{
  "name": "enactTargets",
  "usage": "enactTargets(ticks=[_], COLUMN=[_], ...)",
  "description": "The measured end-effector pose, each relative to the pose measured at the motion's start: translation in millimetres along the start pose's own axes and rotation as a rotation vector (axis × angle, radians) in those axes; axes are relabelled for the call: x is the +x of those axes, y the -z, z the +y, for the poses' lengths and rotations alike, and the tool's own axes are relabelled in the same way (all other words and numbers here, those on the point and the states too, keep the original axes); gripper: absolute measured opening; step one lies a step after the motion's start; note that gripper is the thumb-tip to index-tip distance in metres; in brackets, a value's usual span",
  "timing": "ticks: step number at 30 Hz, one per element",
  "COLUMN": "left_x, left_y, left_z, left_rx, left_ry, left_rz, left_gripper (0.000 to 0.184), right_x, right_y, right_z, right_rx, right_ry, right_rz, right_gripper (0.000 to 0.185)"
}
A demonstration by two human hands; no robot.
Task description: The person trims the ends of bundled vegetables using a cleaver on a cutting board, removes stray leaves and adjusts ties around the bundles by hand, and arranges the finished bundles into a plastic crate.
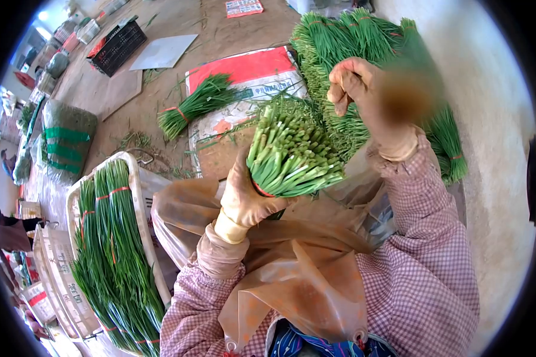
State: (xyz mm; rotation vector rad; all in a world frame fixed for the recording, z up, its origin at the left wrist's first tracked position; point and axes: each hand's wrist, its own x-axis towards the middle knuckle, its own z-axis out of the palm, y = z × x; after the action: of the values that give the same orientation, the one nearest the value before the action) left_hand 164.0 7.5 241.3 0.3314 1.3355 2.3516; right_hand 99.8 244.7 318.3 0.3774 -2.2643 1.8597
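Note:
My left hand (244, 193), in a pale glove, is wrapped round a thick bundle of green stalks (298, 152), cut ends facing up toward me, with a red band low on it. Raised to the right of it, my right hand (354, 83) has its fingers curled; whatever they hold, if anything, cannot be made out. A brown blur covers part of that wrist. Behind this hand lies a large pile of banded green bundles (363, 35). One smaller banded bundle (199, 104) rests on a red and white sack (244, 65).
At the left stands a white crate (143, 220) filled with long banded greens. Beyond it are a green-taped wrapped bale (68, 140), a black crate (118, 47) and a pale board (164, 52). A wall (494, 149) runs along the right.

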Motion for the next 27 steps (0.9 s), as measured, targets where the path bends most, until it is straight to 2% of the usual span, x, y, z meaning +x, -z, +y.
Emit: enactTargets(ticks=[1,2,4,5,6,10,12,13,17,19,20,22,23,24,25,26,27], left_x=[1.6,1.6,0.4,2.4,3.3,3.4,3.3,3.2,5.9,7.0,7.8,11.4,12.8,11.7,10.5,5.5,2.6], left_y=[2.1,2.8,2.1,-1.4,-1.6,10.3,15.2,15.8,17.9,19.0,20.2,22.2,22.6,20.1,17.3,13.0,9.3], left_z=[-3.1,-3.1,-2.3,-0.4,-1.0,-12.7,-17.9,-18.6,-27.3,-31.3,-33.6,-37.1,-38.1,-34.8,-31.3,-26.2,-21.7], left_rx=[0.141,0.133,0.337,0.233,0.225,0.440,0.625,0.688,0.840,0.888,0.910,0.957,0.982,0.995,1.007,1.147,1.288], left_ry=[-0.014,-0.018,-0.075,-0.026,-0.027,-0.070,-0.112,-0.126,-0.287,-0.315,-0.307,-0.297,-0.292,-0.289,-0.286,-0.305,-0.326], left_rz=[0.036,0.045,0.060,0.097,0.104,0.089,0.112,0.125,0.239,0.273,0.281,0.294,0.300,0.306,0.312,0.353,0.391], left_gripper=[0.100,0.100,0.099,0.103,0.103,0.099,0.098,0.098,0.095,0.095,0.095,0.094,0.094,0.094,0.094,0.096,0.097], right_x=[-2.8,-6.8,-13.1,-12.3,-12.7,-6.8,-4.8,-4.3,1.9,0.4,-1.2,-7.3,-13.0,-13.3,-13.7,-14.4,-16.1], right_y=[-2.6,-6.9,-15.5,-19.9,-22.6,-23.5,-17.8,-15.4,-0.2,-7.0,-9.9,-17.0,-25.9,-34.2,-43.0,-51.4,-59.0], right_z=[-2.4,-5.4,-9.2,-7.2,-2.8,16.0,28.9,25.3,25.9,12.5,3.5,-18.0,-26.9,-27.5,-25.7,-23.2,-17.8], right_rx=[0.011,0.008,-0.455,-0.578,-0.580,-0.641,-0.506,-0.154,-0.011,-0.076,-0.079,-0.126,-0.281,-0.282,-0.633,-0.976,-0.901], right_ry=[0.022,0.020,0.300,0.437,0.436,0.572,0.180,-0.168,-0.045,0.144,0.142,0.019,0.003,0.005,0.305,0.612,0.573], right_rz=[-0.053,-0.065,-0.363,-0.388,-0.399,-0.384,-0.194,-0.073,-0.042,-0.026,-0.030,-0.313,-0.345,-0.348,-0.347,-0.334,-0.280], right_gripper=[0.023,0.023,0.022,0.020,0.020,0.019,0.020,0.018,0.015,0.021,0.021,0.026,0.026,0.026,0.026,0.026,0.026])
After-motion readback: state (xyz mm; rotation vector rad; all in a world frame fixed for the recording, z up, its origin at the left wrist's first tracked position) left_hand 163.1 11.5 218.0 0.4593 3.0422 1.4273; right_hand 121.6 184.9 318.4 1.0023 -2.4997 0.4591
